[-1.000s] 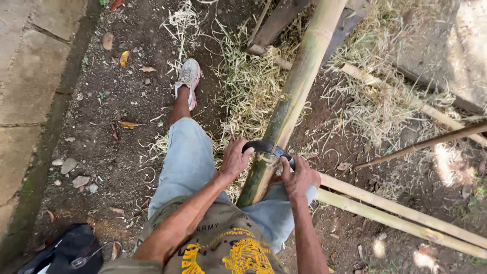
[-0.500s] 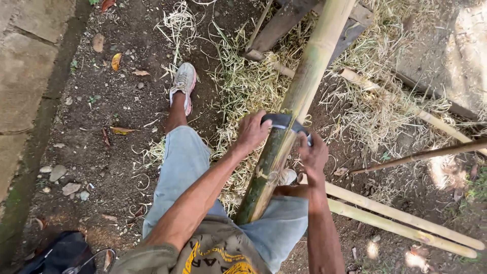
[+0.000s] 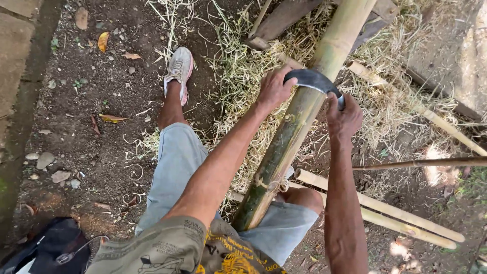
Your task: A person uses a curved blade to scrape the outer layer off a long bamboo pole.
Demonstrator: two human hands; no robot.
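Bare dark soil (image 3: pixel 101 152), damp-looking, strewn with pale shavings (image 3: pixel 238 86) heaped thickest around the big bamboo pole (image 3: pixel 304 106). Left of pole: a shoe (image 3: pixel 178 68) planted flat, dry leaves (image 3: pixel 104 40), small stones (image 3: pixel 45 160), a concrete edge (image 3: pixel 20 61) farthest out. Right of pole: thin split canes (image 3: pixel 385 215) lying side by side, a board (image 3: pixel 289 18) near its upper end. Near corner, far left of pole: a black bag (image 3: pixel 45 246).

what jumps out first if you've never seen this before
A thick green bamboo pole runs slantwise up the middle, lying between the person's knees. Both hands grip a dark curved blade laid across it, the left hand on one end and the right hand on the other. Pale shavings litter the dirt around.
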